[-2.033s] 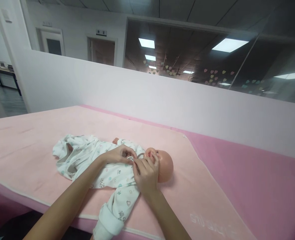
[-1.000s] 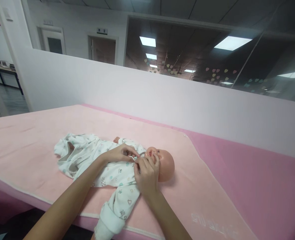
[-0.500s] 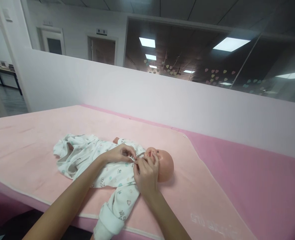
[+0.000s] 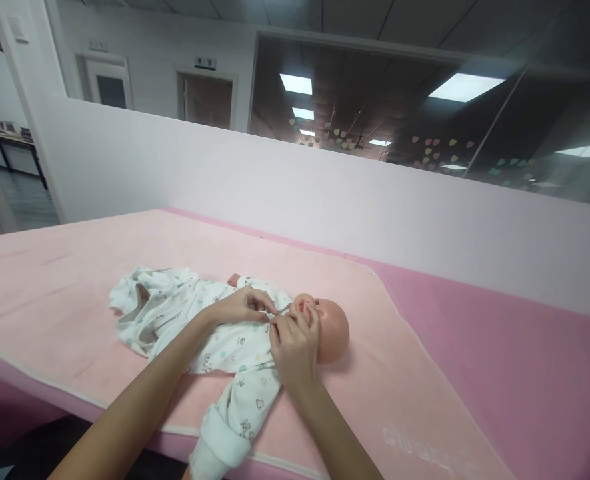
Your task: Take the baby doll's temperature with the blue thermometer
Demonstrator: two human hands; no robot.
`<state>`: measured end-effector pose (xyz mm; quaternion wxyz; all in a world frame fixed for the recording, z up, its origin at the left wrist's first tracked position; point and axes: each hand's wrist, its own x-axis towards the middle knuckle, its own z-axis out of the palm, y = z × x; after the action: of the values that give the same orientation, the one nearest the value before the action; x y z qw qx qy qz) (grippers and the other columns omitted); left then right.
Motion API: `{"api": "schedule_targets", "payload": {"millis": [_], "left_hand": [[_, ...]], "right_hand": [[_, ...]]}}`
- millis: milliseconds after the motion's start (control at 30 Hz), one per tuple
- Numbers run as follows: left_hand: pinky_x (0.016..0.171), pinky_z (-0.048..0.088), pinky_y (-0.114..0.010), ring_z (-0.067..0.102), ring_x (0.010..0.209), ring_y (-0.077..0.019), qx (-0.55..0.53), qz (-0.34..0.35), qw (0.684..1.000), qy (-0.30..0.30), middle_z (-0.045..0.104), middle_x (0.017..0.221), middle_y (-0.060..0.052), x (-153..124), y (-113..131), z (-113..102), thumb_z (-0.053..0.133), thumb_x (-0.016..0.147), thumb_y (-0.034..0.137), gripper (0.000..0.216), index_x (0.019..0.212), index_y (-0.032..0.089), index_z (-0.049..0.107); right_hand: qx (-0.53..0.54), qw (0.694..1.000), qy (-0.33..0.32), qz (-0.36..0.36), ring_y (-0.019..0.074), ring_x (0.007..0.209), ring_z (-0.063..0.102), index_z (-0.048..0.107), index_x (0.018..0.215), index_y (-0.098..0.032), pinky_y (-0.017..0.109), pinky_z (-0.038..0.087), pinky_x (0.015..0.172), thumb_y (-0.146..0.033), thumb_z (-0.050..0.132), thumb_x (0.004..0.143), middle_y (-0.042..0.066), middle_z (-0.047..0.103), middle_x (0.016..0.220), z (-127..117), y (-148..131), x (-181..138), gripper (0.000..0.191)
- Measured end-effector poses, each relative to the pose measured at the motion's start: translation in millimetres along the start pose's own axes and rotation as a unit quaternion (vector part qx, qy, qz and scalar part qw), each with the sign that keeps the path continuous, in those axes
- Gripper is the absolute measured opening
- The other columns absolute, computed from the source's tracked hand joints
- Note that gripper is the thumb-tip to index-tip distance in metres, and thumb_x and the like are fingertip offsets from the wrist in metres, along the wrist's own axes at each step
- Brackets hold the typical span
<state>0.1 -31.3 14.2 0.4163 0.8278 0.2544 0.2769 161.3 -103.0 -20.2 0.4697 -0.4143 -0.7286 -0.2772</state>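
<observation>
Two bare hands, the left hand [image 4: 239, 307] and the right hand [image 4: 295, 340], are being held close together just below the centre of the frame, over the upper chest of a doll [image 4: 335, 330]. The doll is being supported on its back beneath them, its head being shown to the right of the right hand and its legs being stretched toward the left of the frame. Its body is being covered by a white printed garment [image 4: 225, 350]. A bit of the garment's neckline is being pinched between the thumb and forefinger of the left hand. The right hand's fingers are being kept curled at the same spot, beside the doll's chin, but their tips are being partly hidden, so whether cloth is being gripped there cannot be told.

The left forearm [image 4: 145, 400] is being extended from the lower left across the doll's body, with the wrist being bent toward the neckline. The right forearm [image 4: 337, 427] is being angled up and leftward from the bottom edge, the back of the hand being turned to the viewer. Between the forearms, a sleeve [image 4: 255, 393] with a folded cuff is being spread toward the bottom edge. A pale pink sheet [image 4: 399, 380] is being laid under the doll, and a deeper pink worktop [image 4: 525, 360] is being exposed at the right.
</observation>
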Motion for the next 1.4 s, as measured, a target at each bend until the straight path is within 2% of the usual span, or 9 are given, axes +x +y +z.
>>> {"api": "schedule_targets", "payload": {"millis": [233,433,667,767,1000,1233,1400], "left_hand": [[0.056,0.035,-0.021,0.043,0.063,-0.0103,0.042,-0.003,0.999,-0.003,0.06,0.083,-0.004,2.1,-1.7,1.9,0.062,0.07,0.021,0.024,0.093,0.017,0.07],[0.051,0.029,-0.021,0.038,0.056,-0.0099,0.089,-0.035,0.995,0.008,0.043,0.059,0.003,2.5,0.5,6.5,0.058,0.069,0.019,0.022,0.088,0.016,0.067],[0.05,0.028,-0.021,0.038,0.053,-0.0098,0.08,-0.042,0.996,0.027,0.039,0.055,0.005,2.1,1.9,9.7,0.058,0.066,0.019,0.018,0.083,0.015,0.062],[0.051,0.03,-0.021,0.038,0.055,-0.0097,0.047,-0.033,0.998,0.013,0.041,0.058,0.005,2.3,3.6,6.5,0.06,0.065,0.019,0.02,0.085,0.015,0.061],[0.061,0.036,-0.022,0.048,0.07,-0.0122,-0.038,-0.014,0.999,-0.021,0.056,0.079,-0.001,0.6,8.3,1.4,0.056,0.063,0.011,0.024,0.087,0.015,0.059],[0.063,0.036,-0.022,0.048,0.071,-0.0114,-0.079,-0.026,0.996,-0.015,0.057,0.079,0.0,0.0,6.3,1.7,0.058,0.064,0.009,0.022,0.085,0.015,0.058],[0.065,0.038,-0.022,0.048,0.071,-0.0107,-0.08,-0.029,0.996,-0.011,0.058,0.084,-0.001,-2.1,7.0,0.7,0.064,0.067,0.014,0.018,0.084,0.016,0.059]], "right_hand": [[-0.022,1.0,-0.003,-0.005,0.0132,0.069,0.054,0.05,0.062,-0.019,0.043,0.03,0.098,-0.01,0.048,0.082,-0.003,0.054,0.054,0.8,0.0,-0.8,0.022],[-0.033,0.999,-0.02,-0.003,0.0138,0.07,0.054,0.055,0.067,-0.019,0.043,0.03,0.099,-0.013,0.049,0.083,-0.002,0.056,0.056,0.5,-1.7,-1.2,0.018],[-0.044,0.999,-0.017,-0.012,0.0144,0.07,0.053,0.056,0.067,-0.019,0.044,0.029,0.098,-0.012,0.048,0.083,-0.001,0.057,0.057,2.1,0.6,-2.3,0.019],[-0.044,0.999,-0.018,-0.011,0.0145,0.07,0.053,0.056,0.067,-0.02,0.044,0.028,0.098,-0.013,0.047,0.083,-0.001,0.057,0.058,2.4,0.9,-2.8,0.02],[-0.038,0.999,-0.022,-0.007,0.0146,0.07,0.052,0.056,0.068,-0.02,0.044,0.028,0.098,-0.013,0.047,0.083,-0.001,0.057,0.059,1.9,0.9,-2.7,0.019],[0.0,1.0,0.0,0.008,0.0139,0.071,0.053,0.057,0.071,-0.02,0.042,0.029,0.097,-0.013,0.048,0.083,-0.002,0.059,0.061,0.2,0.0,-0.7,0.017],[0.023,1.0,0.015,0.014,0.0139,0.074,0.055,0.058,0.074,-0.02,0.041,0.029,0.098,-0.013,0.049,0.082,-0.002,0.061,0.065,-0.8,-0.3,0.2,0.014]]}}
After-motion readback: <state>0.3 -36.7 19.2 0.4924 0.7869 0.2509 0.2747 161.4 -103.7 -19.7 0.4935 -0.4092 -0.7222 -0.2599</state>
